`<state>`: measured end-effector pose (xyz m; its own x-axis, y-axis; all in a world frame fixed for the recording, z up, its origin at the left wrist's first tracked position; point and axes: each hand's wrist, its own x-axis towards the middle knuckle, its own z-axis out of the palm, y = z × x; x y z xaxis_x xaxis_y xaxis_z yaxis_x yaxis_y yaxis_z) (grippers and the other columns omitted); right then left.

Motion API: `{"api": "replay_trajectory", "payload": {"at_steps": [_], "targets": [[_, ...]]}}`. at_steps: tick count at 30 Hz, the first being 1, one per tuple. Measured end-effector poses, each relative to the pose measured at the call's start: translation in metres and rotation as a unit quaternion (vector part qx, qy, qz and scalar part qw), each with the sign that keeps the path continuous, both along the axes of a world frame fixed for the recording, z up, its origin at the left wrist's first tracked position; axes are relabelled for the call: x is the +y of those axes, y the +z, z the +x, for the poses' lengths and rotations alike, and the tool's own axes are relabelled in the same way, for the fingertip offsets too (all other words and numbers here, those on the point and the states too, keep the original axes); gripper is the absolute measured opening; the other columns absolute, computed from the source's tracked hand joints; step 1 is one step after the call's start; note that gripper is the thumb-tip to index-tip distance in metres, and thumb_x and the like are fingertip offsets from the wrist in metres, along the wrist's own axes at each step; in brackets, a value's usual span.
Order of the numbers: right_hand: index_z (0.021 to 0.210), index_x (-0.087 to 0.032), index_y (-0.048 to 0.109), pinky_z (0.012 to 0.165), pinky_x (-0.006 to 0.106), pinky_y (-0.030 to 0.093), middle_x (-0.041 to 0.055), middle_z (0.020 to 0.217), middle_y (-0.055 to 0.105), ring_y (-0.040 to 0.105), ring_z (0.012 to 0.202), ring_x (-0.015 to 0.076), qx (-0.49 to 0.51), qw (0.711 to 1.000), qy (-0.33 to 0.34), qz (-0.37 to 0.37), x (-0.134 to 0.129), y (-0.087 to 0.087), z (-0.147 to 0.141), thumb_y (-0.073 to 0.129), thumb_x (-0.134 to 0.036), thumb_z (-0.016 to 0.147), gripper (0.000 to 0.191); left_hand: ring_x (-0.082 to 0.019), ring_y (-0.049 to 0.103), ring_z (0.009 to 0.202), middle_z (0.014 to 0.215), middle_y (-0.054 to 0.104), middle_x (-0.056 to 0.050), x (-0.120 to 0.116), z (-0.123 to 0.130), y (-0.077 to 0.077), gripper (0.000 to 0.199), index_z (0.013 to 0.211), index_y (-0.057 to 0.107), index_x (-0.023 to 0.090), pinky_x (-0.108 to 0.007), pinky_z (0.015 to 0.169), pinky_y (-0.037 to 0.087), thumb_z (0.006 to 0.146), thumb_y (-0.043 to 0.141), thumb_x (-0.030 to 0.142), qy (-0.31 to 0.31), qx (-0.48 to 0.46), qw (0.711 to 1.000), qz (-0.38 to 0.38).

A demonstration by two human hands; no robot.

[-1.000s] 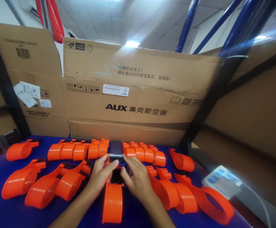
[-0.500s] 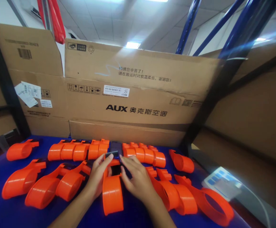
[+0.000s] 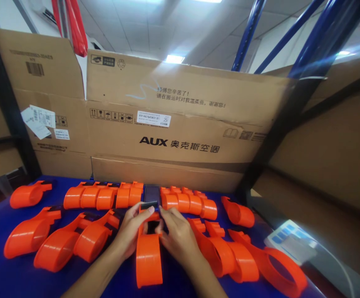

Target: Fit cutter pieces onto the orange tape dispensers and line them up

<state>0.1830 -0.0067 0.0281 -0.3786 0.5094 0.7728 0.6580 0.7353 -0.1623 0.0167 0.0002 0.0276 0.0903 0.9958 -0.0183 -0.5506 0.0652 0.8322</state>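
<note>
Near the middle of the blue tabletop, an orange plastic ring holder is held with its wide ring toward me and its narrow end away. My left hand is closed around the left side of that narrow end, thumb on top beside a black strip. From the other side, my right hand pinches at the strip's right end, its fingertips against the holder. What lies right between those fingertips is partly hidden. Similar holders with black strips lie to the left; holders without visible strips lie to the right.
Behind my hands, a dark flat rectangular object lies between two rows of orange holders. An AUX cardboard sheet stands along the back of the blue tabletop. At right is a white device with blue buttons, beyond a dark post.
The held ring holder has shifted slightly toward me. My right fingers have drawn in closer against its right side, and the left thumb has slid a little along the black strip.
</note>
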Motion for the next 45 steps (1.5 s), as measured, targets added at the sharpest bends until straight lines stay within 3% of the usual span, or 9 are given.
{"api": "replay_trajectory", "payload": {"at_steps": [6, 11, 18, 21, 25, 30, 36, 45], "targets": [[0.133, -0.017, 0.058, 0.080, 0.037, 0.060, 0.0128, 0.105, 0.071, 0.066, 0.092, 0.0244, 0.025, 0.998, 0.043, -0.029, -0.005, 0.014, 0.004, 0.056, -0.012, 0.094, 0.039, -0.003, 0.037, 0.036, 0.054, 0.051, 0.009, -0.001, -0.003, 0.002, 0.037, 0.089, 0.065, 0.017, -0.017, 0.038, 0.029, 0.073, 0.085, 0.045, 0.018, 0.042, 0.998, 0.035], [0.119, -0.018, 0.063, 0.073, 0.037, 0.056, 0.0100, 0.094, 0.071, 0.064, 0.084, 0.0240, 0.054, 0.998, 0.016, -0.035, -0.005, 0.016, 0.007, 0.062, -0.020, 0.094, 0.025, -0.003, 0.039, 0.035, 0.060, 0.057, 0.006, -0.003, -0.002, -0.002, 0.034, 0.092, 0.064, 0.018, -0.018, 0.037, 0.027, 0.087, 0.070, 0.052, 0.001, 0.122, 0.987, 0.109], [0.105, -0.019, 0.067, 0.064, 0.031, 0.049, 0.0063, 0.082, 0.067, 0.062, 0.076, 0.0218, 0.065, 0.996, 0.015, -0.065, -0.010, 0.016, 0.003, 0.056, -0.019, 0.093, 0.016, -0.006, 0.038, 0.031, 0.049, 0.050, 0.008, -0.003, -0.004, -0.006, 0.033, 0.094, 0.065, 0.018, -0.018, 0.035, 0.027, 0.085, 0.071, 0.050, -0.004, 0.141, 0.983, 0.115], [0.100, -0.019, 0.067, 0.065, 0.029, 0.048, 0.0047, 0.081, 0.068, 0.063, 0.073, 0.0194, 0.133, 0.987, 0.008, -0.093, -0.012, 0.023, 0.007, 0.050, -0.020, 0.097, 0.018, -0.006, 0.037, 0.029, 0.048, 0.057, 0.005, -0.002, -0.007, 0.000, 0.036, 0.092, 0.065, 0.017, -0.018, 0.034, 0.027, 0.083, 0.070, 0.052, -0.020, 0.115, 0.989, 0.096], [0.085, -0.020, 0.065, 0.063, 0.028, 0.046, 0.0032, 0.075, 0.066, 0.062, 0.070, 0.0190, 0.198, 0.971, -0.076, -0.112, -0.006, 0.030, 0.019, 0.047, -0.027, 0.099, 0.024, -0.005, 0.038, 0.029, 0.063, 0.071, -0.004, -0.003, -0.009, 0.007, 0.040, 0.090, 0.064, 0.016, -0.020, 0.034, 0.029, 0.079, 0.072, 0.054, -0.007, 0.092, 0.993, 0.075], [0.082, -0.020, 0.066, 0.061, 0.028, 0.044, 0.0031, 0.073, 0.069, 0.064, 0.068, 0.0209, 0.144, 0.964, -0.154, -0.164, 0.007, 0.024, 0.029, 0.053, -0.020, 0.087, 0.014, -0.006, 0.038, 0.031, 0.057, 0.068, -0.001, -0.007, -0.004, 0.007, 0.038, 0.089, 0.064, 0.017, -0.019, 0.034, 0.028, 0.077, 0.075, 0.052, 0.005, 0.087, 0.994, 0.064], [0.078, -0.021, 0.069, 0.062, 0.029, 0.046, 0.0043, 0.074, 0.073, 0.067, 0.068, 0.0226, 0.054, 0.961, -0.167, -0.214, 0.009, 0.018, 0.031, 0.057, -0.011, 0.076, 0.016, -0.006, 0.040, 0.032, 0.068, 0.074, -0.005, -0.006, -0.004, 0.005, 0.040, 0.097, 0.064, 0.017, -0.020, 0.035, 0.029, 0.079, 0.074, 0.051, 0.003, 0.097, 0.993, 0.064], [0.094, -0.019, 0.071, 0.070, 0.033, 0.051, 0.0076, 0.083, 0.076, 0.071, 0.078, 0.0262, 0.067, 0.964, -0.188, -0.175, 0.013, 0.012, 0.035, 0.059, -0.011, 0.073, 0.026, -0.005, 0.038, 0.032, 0.063, 0.070, -0.002, -0.007, -0.003, 0.006, 0.039, 0.095, 0.063, 0.017, -0.018, 0.034, 0.027, 0.079, 0.075, 0.051, 0.006, 0.097, 0.993, 0.066]]}}
